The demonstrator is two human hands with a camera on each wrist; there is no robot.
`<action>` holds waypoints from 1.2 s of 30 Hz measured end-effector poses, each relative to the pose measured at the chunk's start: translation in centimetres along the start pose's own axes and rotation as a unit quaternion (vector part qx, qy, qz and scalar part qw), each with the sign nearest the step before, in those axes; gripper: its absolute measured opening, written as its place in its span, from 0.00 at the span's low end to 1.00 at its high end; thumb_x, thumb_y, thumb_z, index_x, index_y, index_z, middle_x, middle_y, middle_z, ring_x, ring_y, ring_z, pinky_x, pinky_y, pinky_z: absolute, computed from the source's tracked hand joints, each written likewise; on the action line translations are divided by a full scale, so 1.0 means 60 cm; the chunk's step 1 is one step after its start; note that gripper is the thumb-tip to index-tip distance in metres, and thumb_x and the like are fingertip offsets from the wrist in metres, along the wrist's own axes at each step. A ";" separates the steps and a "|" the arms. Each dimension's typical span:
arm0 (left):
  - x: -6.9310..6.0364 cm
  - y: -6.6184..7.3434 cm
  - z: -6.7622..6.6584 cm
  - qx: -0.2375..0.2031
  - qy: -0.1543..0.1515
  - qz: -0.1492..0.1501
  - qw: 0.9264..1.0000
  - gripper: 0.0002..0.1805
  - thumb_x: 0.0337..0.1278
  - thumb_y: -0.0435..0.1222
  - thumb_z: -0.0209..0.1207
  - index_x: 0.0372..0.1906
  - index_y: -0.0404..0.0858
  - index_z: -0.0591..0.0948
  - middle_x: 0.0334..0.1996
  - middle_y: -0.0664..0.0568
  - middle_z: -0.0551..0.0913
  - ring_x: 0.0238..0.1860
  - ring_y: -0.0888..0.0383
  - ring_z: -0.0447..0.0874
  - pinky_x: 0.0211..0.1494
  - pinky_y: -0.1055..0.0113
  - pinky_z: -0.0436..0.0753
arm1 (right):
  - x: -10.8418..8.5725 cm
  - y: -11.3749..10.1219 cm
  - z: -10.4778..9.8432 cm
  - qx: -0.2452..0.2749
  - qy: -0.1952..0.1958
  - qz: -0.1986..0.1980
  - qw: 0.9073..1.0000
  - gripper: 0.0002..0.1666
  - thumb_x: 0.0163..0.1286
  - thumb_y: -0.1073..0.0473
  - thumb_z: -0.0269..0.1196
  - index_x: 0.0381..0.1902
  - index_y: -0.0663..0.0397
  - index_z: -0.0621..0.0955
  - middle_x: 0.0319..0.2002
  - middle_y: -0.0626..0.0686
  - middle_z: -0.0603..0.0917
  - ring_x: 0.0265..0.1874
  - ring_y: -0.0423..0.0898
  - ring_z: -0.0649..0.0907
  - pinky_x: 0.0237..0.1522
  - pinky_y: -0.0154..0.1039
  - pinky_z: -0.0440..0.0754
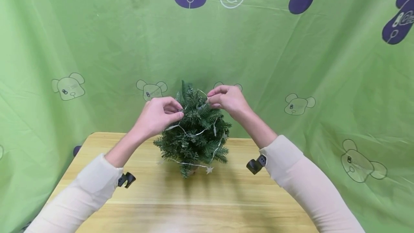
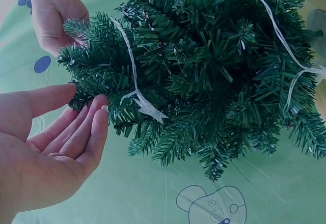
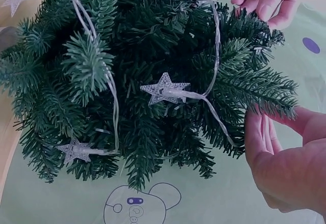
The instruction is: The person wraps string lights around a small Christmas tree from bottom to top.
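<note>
A small artificial Christmas tree [image 1: 191,139] stands on the wooden table, draped with a clear string of lights [image 1: 189,164] bearing star-shaped bulbs [image 3: 165,89]. High on its right side, my right hand [image 1: 228,100] pinches a stretch of the light string; a thin wire arcs from the treetop to its fingertips. At the upper left, my left hand [image 1: 161,114] has thumb and fingers around a branch tip. Greenery hides what, if anything, lies between them. In the left wrist view a star bulb [image 2: 149,108] hangs just beside the left fingers.
The light wood table [image 1: 129,197] reaches toward me under both forearms. A green curtain [image 1: 258,53] with printed bears and purple patches hangs close behind the tree and along both sides. One star bulb [image 1: 209,170] dangles low at the tree's front.
</note>
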State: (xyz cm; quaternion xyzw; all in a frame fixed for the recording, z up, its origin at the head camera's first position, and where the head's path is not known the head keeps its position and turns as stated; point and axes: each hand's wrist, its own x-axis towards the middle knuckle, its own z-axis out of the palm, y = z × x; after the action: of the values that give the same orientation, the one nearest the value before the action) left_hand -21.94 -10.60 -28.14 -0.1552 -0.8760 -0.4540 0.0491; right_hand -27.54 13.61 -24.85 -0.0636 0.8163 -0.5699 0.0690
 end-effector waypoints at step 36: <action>-0.001 0.001 -0.004 0.006 -0.004 -0.010 1.000 0.13 0.62 0.38 0.67 0.50 0.40 0.84 0.47 0.47 0.89 0.51 0.48 0.88 0.59 0.52 0.85 | -0.013 0.009 -0.008 -0.040 -0.030 -0.009 0.999 0.15 0.66 0.66 0.66 0.52 0.61 0.82 0.49 0.60 0.87 0.43 0.51 0.88 0.56 0.45 0.86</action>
State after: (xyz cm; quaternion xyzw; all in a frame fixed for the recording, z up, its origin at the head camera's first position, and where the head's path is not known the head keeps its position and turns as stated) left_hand -21.89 -10.77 -27.93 -0.1476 -0.8805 -0.4485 0.0419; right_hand -26.88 14.39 -25.15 -0.0911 0.8353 -0.5354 0.0858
